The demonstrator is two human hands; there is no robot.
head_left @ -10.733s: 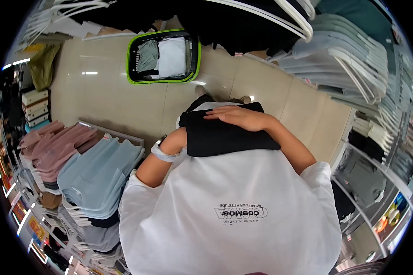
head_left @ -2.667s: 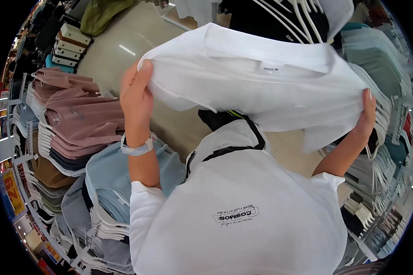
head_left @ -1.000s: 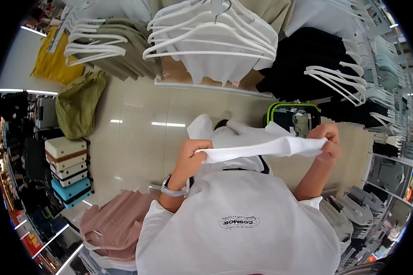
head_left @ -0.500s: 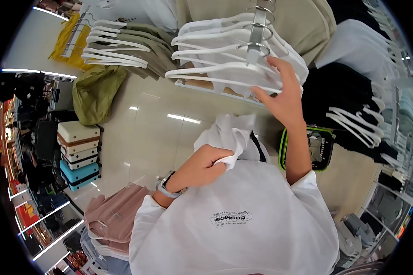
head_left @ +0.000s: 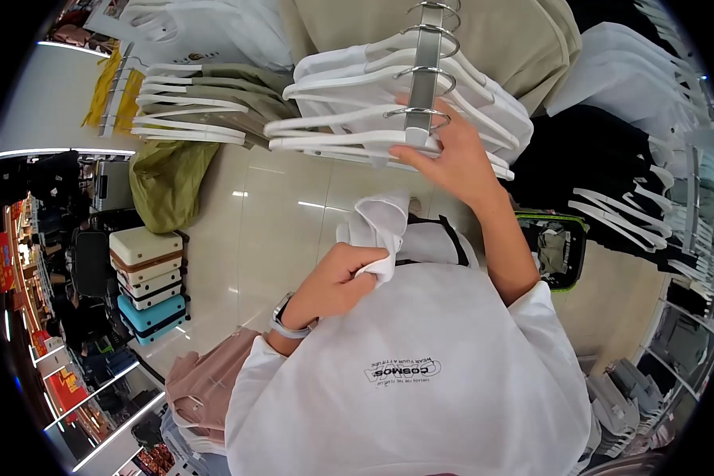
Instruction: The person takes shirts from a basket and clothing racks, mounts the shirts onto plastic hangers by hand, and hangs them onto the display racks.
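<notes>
My left hand [head_left: 337,279] is closed in a fist around a bunched white garment [head_left: 382,222], whose loose end hangs in front of my chest. The garment's kind cannot be made out from its folds. Up at the metal display rail [head_left: 425,75], my right hand [head_left: 456,159] is closed on the foremost white hanger [head_left: 333,143]. The thumb lies across its front near the hook, and the fingers reach behind it, partly hidden by the rail. Further white hangers with pale garments [head_left: 333,67] hang close behind on the same rail.
Olive garments [head_left: 238,83] hang to the left, black ones [head_left: 587,159] to the right. A green-rimmed basket [head_left: 559,250] with things in it stands on the floor right. Stacked suitcases [head_left: 147,270] stand left. Pink clothes [head_left: 214,381] hang lower left.
My right hand has moved left and closed on the front hanger; half a second ago its fingers were spread beside it. My left hand still grips the white garment, slightly further left.
</notes>
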